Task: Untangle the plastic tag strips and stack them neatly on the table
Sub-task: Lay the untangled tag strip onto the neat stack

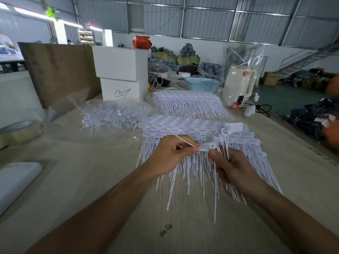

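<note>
A pale wood-grain table (183,226) carries a broad, flat stack of white plastic tag strips (192,125), thin tails fanned toward the person. Above its near edge, the left hand (170,154) pinches the stiff tail of a single tag strip (207,146), flat head just beside the fingertips. The right hand (231,165) grips several loose tails (215,180) hanging below it.

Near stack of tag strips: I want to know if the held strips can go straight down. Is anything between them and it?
Nothing visible. The left hand and right hand pinch loose tag strips directly over the near stack, with only air between.
</note>
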Motion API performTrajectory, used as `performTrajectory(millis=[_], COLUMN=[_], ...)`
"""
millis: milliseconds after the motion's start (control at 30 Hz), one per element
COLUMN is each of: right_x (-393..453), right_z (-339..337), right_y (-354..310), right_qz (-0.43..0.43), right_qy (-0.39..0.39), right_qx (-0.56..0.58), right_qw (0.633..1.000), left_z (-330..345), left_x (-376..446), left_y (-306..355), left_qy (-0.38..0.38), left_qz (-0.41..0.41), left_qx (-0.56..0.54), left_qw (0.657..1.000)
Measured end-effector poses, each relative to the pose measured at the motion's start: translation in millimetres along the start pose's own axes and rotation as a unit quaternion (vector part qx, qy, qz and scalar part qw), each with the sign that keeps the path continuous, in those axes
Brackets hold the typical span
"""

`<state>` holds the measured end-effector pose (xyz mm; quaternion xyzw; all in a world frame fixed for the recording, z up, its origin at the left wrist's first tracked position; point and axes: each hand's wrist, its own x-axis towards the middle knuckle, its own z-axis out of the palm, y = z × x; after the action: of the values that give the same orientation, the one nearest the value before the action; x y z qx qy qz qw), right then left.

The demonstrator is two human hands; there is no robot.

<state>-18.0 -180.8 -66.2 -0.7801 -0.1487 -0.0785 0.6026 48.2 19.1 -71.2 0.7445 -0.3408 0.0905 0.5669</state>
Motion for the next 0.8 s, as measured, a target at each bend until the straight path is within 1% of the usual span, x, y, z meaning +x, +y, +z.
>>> performTrajectory(millis=[133,233,333,433,567,633,733,800], right_x=[1.0,2.0,3.0,2.7,2.0,1.4,-1.6,-2.4], right_z=[-3.7,-3.7,-3.9,-2.6,-4.1,-6.5,-3.9,0.2], right_y=[2.3,5.9,5.9,3.7,2.9,3.1,-0.5,-2.1], right_qz=[-0.042,-0.027,-0.015,0.019,0.066,0.068,0.061,0.053], right_qy=[0.008,0.005,0.004,-0.004,0.05,0.059,0.032,0.014], right_qx=[-0.097,-0.063,-0.04,0.026,0.096,0.097,0.049,0.042], right_qw=[0.994,0.998,0.999,0.999,0.992,0.991,0.996,0.998], left_z=[-3.9,-1.6,5.7,5.2,4.9,5.2,6.7,7.7], left_x=[-1.4,-1.7,-2.5,-2.9,-1.8,-1.5,-2.3,-2.2], left_y=[-0.2,-1.1,-1.0,-0.2,5.4,7.8,8.9,7.9], left_qy=[-0.008,-0.014,-0.011,0.005,0.032,0.049,0.058,0.061], left_qz=[-0.02,-0.022,-0.021,-0.006,0.019,0.025,0.021,0.015], left_qx=[-0.04,-0.007,0.0,0.01,-0.001,-0.013,-0.024,-0.018], left_qw=[0.999,1.0,1.0,1.0,0.999,0.998,0.998,0.998])
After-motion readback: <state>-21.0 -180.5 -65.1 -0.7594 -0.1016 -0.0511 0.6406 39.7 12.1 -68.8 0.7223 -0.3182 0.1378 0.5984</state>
